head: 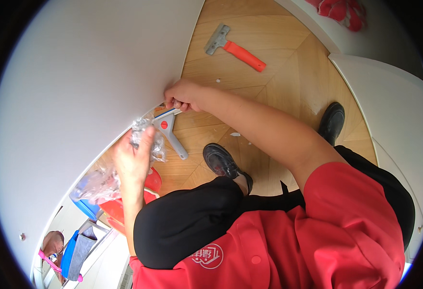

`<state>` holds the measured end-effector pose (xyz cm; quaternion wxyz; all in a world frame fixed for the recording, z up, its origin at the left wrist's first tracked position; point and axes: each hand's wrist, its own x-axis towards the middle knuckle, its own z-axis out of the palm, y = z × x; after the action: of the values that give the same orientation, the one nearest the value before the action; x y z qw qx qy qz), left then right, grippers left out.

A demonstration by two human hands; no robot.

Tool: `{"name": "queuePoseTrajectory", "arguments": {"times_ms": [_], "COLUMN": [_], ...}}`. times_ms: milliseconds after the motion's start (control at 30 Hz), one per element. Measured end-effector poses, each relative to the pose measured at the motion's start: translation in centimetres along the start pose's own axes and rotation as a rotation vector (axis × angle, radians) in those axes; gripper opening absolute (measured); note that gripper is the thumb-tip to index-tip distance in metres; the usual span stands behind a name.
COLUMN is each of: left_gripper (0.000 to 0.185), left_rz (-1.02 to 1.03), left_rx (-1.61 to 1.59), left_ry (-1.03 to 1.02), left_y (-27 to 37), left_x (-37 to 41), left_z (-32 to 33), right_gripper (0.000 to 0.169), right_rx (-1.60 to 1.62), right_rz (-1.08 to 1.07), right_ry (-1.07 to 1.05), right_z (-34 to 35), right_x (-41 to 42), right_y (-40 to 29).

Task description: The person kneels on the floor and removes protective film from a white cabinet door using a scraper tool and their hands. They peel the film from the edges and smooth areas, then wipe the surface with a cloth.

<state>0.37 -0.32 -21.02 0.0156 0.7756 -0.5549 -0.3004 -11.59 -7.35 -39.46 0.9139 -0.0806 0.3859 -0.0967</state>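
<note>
My left hand (130, 159) holds a crumpled wad of clear plastic film (158, 147) between thumb and fingers, beside the edge of a large white panel (88, 72). My right hand (184, 94) is at the same panel's edge with its fingers curled in; whether something small is pinched there cannot be made out. Just below it, a squeegee (175, 140) with a grey handle and a red dot lies on the wood floor, its blade end partly hidden. Farther off on the floor lies a scraper (236, 50) with a wide metal head and an orange handle.
More clear plastic (101, 186) sits over a blue container (87, 207) beside red items (115, 211) at the left. Cloths (77, 251) hang on a rack lower left. White panels (385, 83) border the right side. A red-and-white cloth item (341, 12) is at upper right.
</note>
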Motion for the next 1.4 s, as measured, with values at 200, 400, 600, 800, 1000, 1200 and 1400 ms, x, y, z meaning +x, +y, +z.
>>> {"name": "queuePoseTrajectory", "arguments": {"times_ms": [200,400,600,800,1000,1200,1400], "left_gripper": [0.032,0.031,0.033,0.034,0.033,0.032,0.032], "left_rz": [0.174,0.233,0.166,0.114,0.152,0.25,0.14], "left_rx": [0.18,0.143,0.077,0.075,0.046,0.099,0.082], "left_ry": [0.171,0.188,0.174,0.175,0.209,0.287,0.228], "left_y": [0.8,0.2,-0.2,-0.1,-0.3,0.3,0.6], "left_x": [0.9,1.3,1.4,1.1,1.3,1.4,1.0], "left_z": [0.0,0.2,0.2,0.3,0.5,0.7,0.6], "right_gripper": [0.011,0.013,0.007,0.009,0.01,0.007,0.014], "right_rx": [0.199,0.331,0.315,-0.14,0.28,0.402,-0.235], "right_rz": [0.041,0.058,0.086,-0.093,0.113,0.076,-0.186], "right_ry": [-0.109,-0.14,-0.036,-0.008,-0.246,-0.238,0.116], "right_z": [-1.7,-1.6,-0.3,-1.0,-1.8,-1.1,-0.4], "right_x": [-0.7,0.2,1.4,-0.2,-1.3,0.9,0.9], "right_y": [0.7,0.9,0.7,-0.3,0.1,1.4,1.5]}}
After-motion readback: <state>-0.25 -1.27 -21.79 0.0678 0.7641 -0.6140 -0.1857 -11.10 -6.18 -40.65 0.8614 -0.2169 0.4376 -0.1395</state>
